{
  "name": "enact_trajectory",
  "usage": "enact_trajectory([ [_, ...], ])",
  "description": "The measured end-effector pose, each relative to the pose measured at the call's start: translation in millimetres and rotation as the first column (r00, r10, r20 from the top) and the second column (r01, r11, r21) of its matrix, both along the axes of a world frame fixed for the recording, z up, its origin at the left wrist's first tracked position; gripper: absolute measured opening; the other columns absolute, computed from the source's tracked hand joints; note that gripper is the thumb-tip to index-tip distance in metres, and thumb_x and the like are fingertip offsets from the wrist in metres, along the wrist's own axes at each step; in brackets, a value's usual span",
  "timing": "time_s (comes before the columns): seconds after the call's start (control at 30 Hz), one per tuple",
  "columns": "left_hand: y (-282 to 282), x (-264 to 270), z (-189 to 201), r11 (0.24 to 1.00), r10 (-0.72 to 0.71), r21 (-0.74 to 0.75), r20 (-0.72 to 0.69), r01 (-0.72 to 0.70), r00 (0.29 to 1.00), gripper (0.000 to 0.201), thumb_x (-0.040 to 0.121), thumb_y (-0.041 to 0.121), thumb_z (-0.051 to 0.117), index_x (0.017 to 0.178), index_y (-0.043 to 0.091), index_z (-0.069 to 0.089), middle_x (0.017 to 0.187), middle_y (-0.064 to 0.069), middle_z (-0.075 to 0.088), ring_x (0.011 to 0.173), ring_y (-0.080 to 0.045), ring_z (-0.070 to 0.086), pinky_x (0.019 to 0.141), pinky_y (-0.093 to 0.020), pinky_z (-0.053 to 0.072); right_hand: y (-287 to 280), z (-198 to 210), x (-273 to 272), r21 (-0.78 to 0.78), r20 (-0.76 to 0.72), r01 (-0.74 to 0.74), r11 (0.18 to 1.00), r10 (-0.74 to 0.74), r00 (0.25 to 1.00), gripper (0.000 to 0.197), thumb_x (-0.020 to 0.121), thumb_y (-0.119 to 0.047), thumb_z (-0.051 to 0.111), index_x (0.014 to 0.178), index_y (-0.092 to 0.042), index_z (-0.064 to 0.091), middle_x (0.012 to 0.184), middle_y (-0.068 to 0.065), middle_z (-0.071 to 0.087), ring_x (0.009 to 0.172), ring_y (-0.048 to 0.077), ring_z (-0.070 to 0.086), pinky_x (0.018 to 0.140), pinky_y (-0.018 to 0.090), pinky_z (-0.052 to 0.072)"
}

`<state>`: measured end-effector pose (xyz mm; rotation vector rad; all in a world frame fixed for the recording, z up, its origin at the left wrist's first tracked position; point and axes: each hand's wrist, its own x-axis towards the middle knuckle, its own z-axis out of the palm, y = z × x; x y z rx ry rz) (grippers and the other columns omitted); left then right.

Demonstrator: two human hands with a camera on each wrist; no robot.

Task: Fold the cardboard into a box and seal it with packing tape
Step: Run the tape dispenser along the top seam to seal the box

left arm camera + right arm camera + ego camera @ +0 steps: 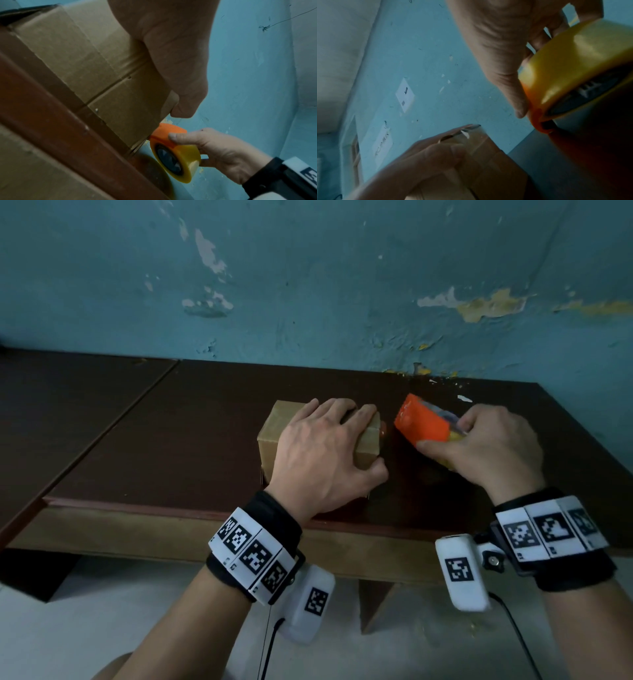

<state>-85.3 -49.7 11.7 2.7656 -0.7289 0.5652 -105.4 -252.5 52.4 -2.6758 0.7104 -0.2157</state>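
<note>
A small closed cardboard box [274, 436] stands on the dark brown table [164, 440] near its front edge. My left hand [356, 440] lies over the box top, fingers curled over the far edge and thumb down the right side [185, 105]. A glossy strip of tape [113, 54] runs across the box. Just right of the box, my right hand [486, 446] grips a yellowish roll of packing tape [187, 155] in an orange dispenser [421, 422], held a little above the table. In the right wrist view the roll [573, 60] fills the upper right, with the box [488, 162] below it.
A peeling blue wall [308, 285] rises straight behind the table. The table's front edge [205, 511] runs just below my wrists. A second dark tabletop [68, 398] adjoins on the left. Bare tabletop lies left of the box and right of the roll.
</note>
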Motion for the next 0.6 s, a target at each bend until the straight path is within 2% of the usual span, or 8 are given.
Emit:
enact_trajectory([
  [0.07, 0.0, -0.3, 0.7, 1.0, 0.001, 0.001, -0.002, -0.001, 1.0, 0.078, 0.088, 0.067, 0.049, 0.153, 0.026, 0.051, 0.149, -0.002, 0.058, 0.141, -0.018, 0.051, 0.125, -0.039, 0.025, -0.6, -2.6, -0.4, -0.027, -0.066, -0.013, 1.0, 0.011, 0.998, 0.058, 0.071, -0.054, 0.089, 0.105, -0.017, 0.06, 0.099, 0.007, 0.059, 0.092, 0.025, 0.056, 0.071, 0.036, 0.042],
  [0.23, -0.1, -0.4, 1.1, 1.0, 0.003, 0.005, -0.004, -0.003, 1.0, 0.078, 0.088, 0.068, 0.049, 0.154, 0.026, 0.05, 0.15, -0.002, 0.057, 0.141, -0.018, 0.051, 0.126, -0.038, 0.025, 3.8, -7.5, 1.5, -0.099, -0.152, -0.069, 0.993, 0.053, 0.987, 0.072, 0.066, -0.055, 0.091, 0.12, -0.021, 0.058, 0.106, 0.005, 0.057, 0.105, 0.028, 0.059, 0.077, 0.039, 0.048],
  [0.33, -0.6, -0.3, 1.0, 1.0, 0.008, 0.003, -0.011, -0.008, 1.0, 0.078, 0.088, 0.068, 0.05, 0.154, 0.027, 0.05, 0.15, -0.002, 0.057, 0.142, -0.018, 0.051, 0.125, -0.038, 0.025, 2.4, -9.1, 3.7, -0.1, -0.157, -0.078, 0.992, 0.062, 0.986, 0.076, 0.065, -0.057, 0.091, 0.123, -0.022, 0.057, 0.106, 0.004, 0.055, 0.108, 0.028, 0.06, 0.08, 0.041, 0.05],
  [0.5, -1.4, 0.1, -0.5, 1.0, 0.02, -0.012, 0.006, -0.02, 1.0, 0.077, 0.088, 0.068, 0.051, 0.152, 0.026, 0.053, 0.147, -0.002, 0.06, 0.139, -0.019, 0.054, 0.124, -0.039, 0.028, -2.0, -7.6, 3.1, -0.071, -0.113, -0.082, 0.994, 0.073, 0.991, 0.068, 0.066, -0.057, 0.09, 0.115, -0.022, 0.059, 0.109, 0.004, 0.06, 0.103, 0.025, 0.058, 0.075, 0.038, 0.046],
  [0.6, -1.3, 0.5, 0.1, 1.0, 0.018, -0.009, -0.001, -0.018, 1.0, 0.077, 0.088, 0.069, 0.05, 0.153, 0.027, 0.052, 0.148, -0.001, 0.059, 0.14, -0.019, 0.053, 0.125, -0.038, 0.027, -3.3, -7.4, 3.5, -0.05, -0.038, -0.07, 0.996, 0.069, 0.997, 0.058, 0.067, -0.058, 0.089, 0.105, -0.024, 0.06, 0.104, 0.001, 0.06, 0.099, 0.024, 0.057, 0.074, 0.038, 0.046],
])
